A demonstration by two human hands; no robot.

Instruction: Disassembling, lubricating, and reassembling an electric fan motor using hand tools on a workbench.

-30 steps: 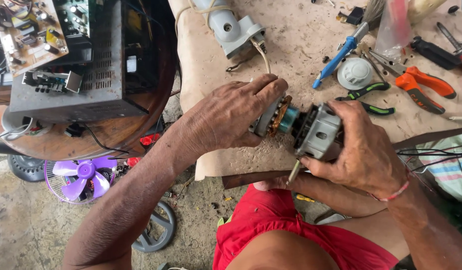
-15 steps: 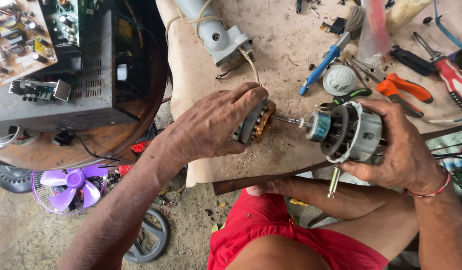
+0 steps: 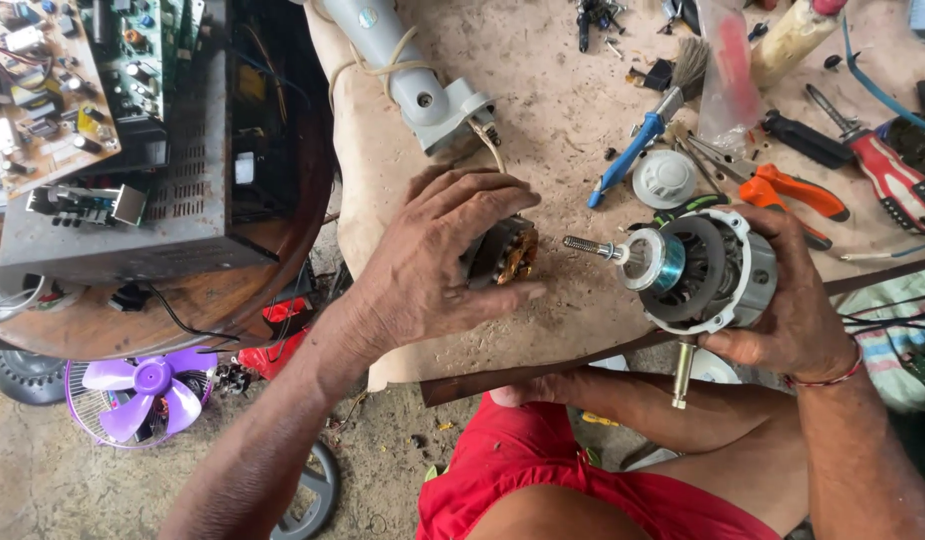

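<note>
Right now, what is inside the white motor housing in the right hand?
Inside the white motor housing, held by the right hand, sit a grey rotor and a threaded shaft pointing left. Its rear is hidden by the palm. The left hand covers most of the copper-wound stator.

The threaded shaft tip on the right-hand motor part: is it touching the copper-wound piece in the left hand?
Apart. The head view shows bare table between the shaft tip and the copper-wound piece.

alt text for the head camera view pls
Over a dusty worktable, the left hand holds a copper-wound stator, and the right hand holds the grey motor housing with its rotor shaft; the two parts are apart.
</note>
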